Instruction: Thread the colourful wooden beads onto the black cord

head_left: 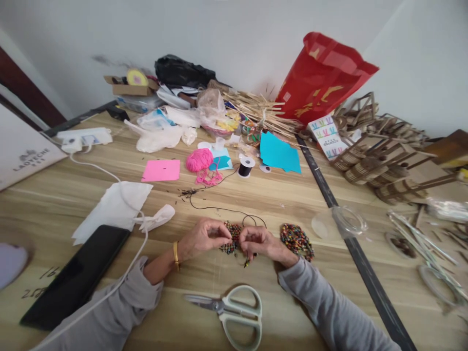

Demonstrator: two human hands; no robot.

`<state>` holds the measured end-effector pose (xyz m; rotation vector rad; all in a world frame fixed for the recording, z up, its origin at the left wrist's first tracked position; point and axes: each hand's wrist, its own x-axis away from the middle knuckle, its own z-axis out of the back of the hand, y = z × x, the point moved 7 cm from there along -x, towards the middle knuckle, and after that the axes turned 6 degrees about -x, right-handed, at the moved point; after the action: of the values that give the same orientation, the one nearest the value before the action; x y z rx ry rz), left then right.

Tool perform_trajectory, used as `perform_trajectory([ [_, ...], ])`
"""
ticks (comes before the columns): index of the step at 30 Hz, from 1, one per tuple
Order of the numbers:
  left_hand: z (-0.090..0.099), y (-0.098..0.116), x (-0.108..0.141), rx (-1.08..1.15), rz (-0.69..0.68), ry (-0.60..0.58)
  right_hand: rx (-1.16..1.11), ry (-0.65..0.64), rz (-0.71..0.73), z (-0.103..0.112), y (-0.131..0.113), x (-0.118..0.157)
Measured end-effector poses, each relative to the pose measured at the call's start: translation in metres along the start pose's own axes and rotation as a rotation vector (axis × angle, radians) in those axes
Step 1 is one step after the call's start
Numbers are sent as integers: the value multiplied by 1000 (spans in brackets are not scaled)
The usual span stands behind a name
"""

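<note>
Both bare hands work over the wooden worktop (190,278), midway between its left and right sides and nearer its near edge than its far one. The left hand (204,240) has thumb and forefinger brought together at the tips; whether something fine is caught between them, I cannot tell. A yellow bracelet (176,256) circles that wrist. The right hand (261,241) is bent with its fingertips drawn in beside the black cord (221,209), which loops just above the knuckles; a short dark end with small beads hangs below the fingers, and the exact grip is hidden.

Strung beads (234,230) in many colours lie bunched on the worktop between the two hands. A second heap of beads (298,241) sits just beyond the right wrist, towards the right edge. Scissors (227,308) lie near the near edge, their blades pointing left.

Towards the far edge, the cord runs to a spool (245,167) standing upright. Pink yarn (199,160) and a pink sheet (161,170) lie to the left of it, blue paper (280,152) to the right. A red bag (325,78) stands near the far right corner, with small baskets (365,165) closer in along the right side.
</note>
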<state>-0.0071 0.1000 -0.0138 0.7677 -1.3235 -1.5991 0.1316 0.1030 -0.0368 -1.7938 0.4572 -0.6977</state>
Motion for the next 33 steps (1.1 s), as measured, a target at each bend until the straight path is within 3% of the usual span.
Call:
perform_trajectory([
  [33, -5, -2, -3, 34, 15, 11, 23, 3, 15, -1, -2, -1],
])
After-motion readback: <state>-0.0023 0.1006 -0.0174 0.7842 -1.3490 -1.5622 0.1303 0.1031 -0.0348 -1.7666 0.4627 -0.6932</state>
